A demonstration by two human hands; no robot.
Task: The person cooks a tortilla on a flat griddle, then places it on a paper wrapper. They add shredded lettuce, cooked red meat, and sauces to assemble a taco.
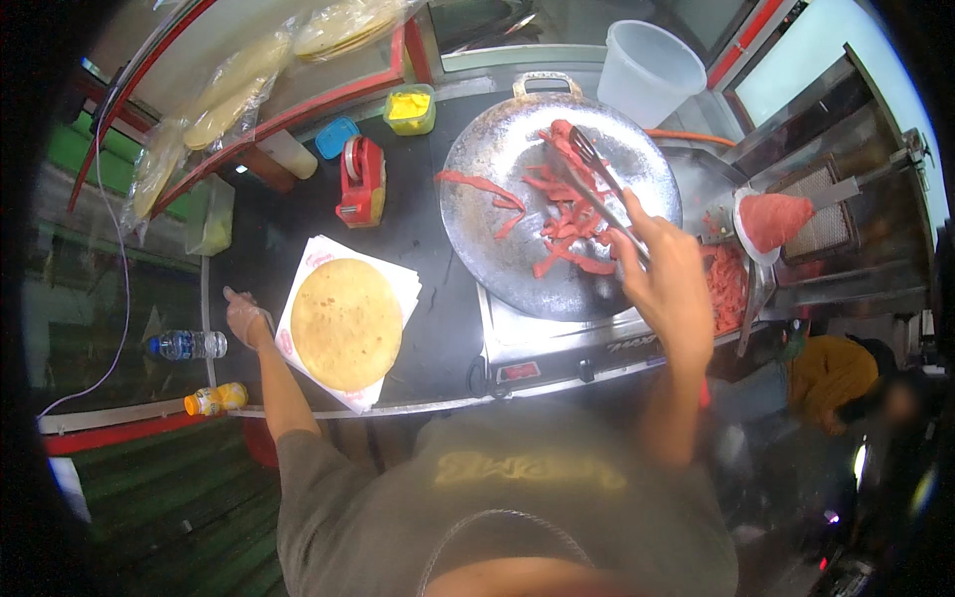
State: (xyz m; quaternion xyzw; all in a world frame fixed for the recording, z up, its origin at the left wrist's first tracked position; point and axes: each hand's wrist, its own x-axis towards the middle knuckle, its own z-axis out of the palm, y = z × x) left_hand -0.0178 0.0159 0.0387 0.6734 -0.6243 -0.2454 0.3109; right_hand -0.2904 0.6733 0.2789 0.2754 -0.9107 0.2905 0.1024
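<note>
My right hand [665, 274] is closed round metal tongs [594, 194]. Their tips grip a piece of reddish meat over the wide metal pan [477, 234]. Several red meat strips [572, 224] lie scattered in the pan, and one longer strip reaches toward its left rim. At the counter's left side, my left hand [247, 316], in a clear plastic glove, rests with its fingers partly extended and nothing in them. Beside it, a round flatbread [346, 323] lies flat on a stack of white paper sheets [406, 282].
Right of the pan, a red meat cone [776, 221] sits on a spit by a grill burner [821, 204], above loose meat [724, 289]. A red tape dispenser [360, 184], yellow-filled tub [410, 109] and white bucket [649, 75] stand behind. Bottles [189, 344] are at left.
</note>
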